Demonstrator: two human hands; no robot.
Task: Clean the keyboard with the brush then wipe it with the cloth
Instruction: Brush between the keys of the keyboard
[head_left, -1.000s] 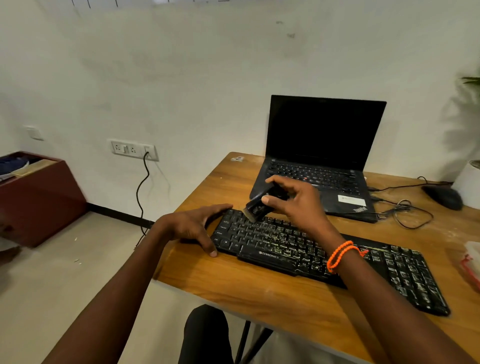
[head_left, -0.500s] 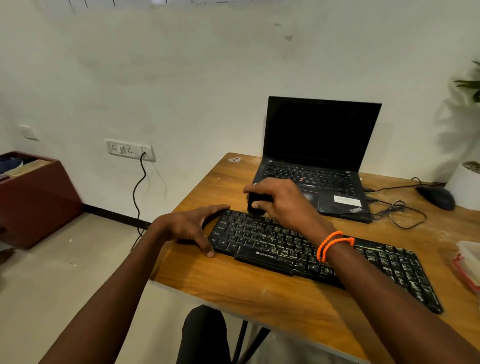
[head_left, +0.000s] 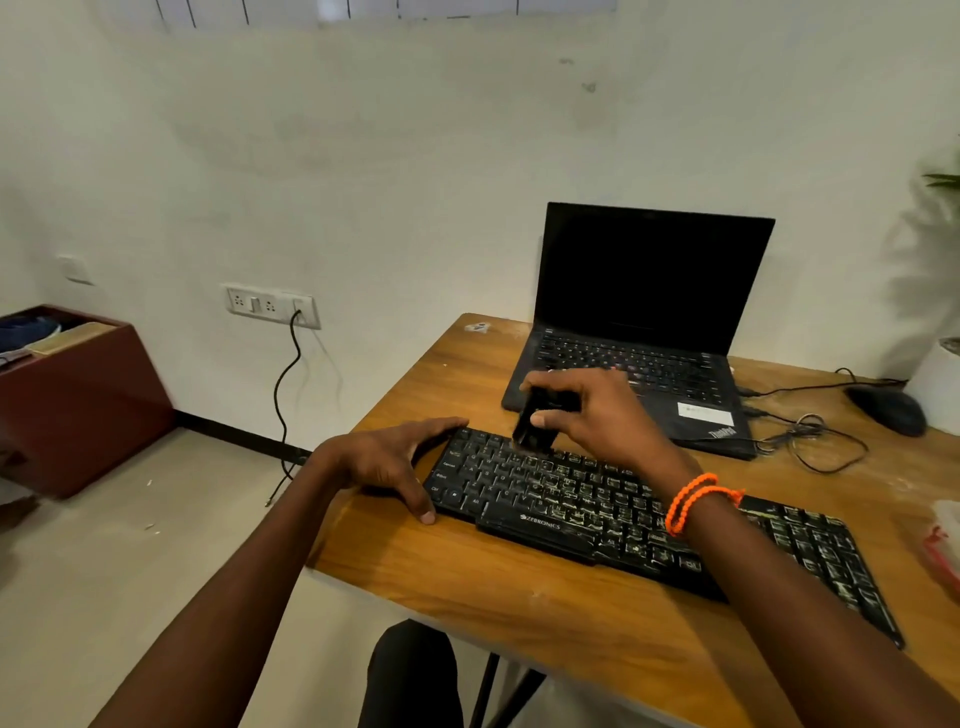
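A black keyboard (head_left: 597, 506) with dusty, whitish keys lies slanted across the wooden desk (head_left: 519, 597). My right hand (head_left: 597, 415), an orange band on its wrist, grips a small black brush (head_left: 535, 423) whose lower end touches the top left key rows. My left hand (head_left: 389, 462) rests on the desk and presses against the keyboard's left end, fingers spread, thumb at the near corner. No cloth shows clearly in view.
An open black laptop (head_left: 649, 332) stands just behind the keyboard. A black mouse (head_left: 888, 408) and tangled cables (head_left: 810, 436) lie at the back right, beside a white plant pot (head_left: 937, 389). A red-and-clear object (head_left: 943, 540) sits at the right edge. A brown box (head_left: 78, 400) stands on the floor left.
The brush swept back toward the laptop edge, then came forward again and tilted upright on the top left keys. My left hand stayed at the keyboard's left end.
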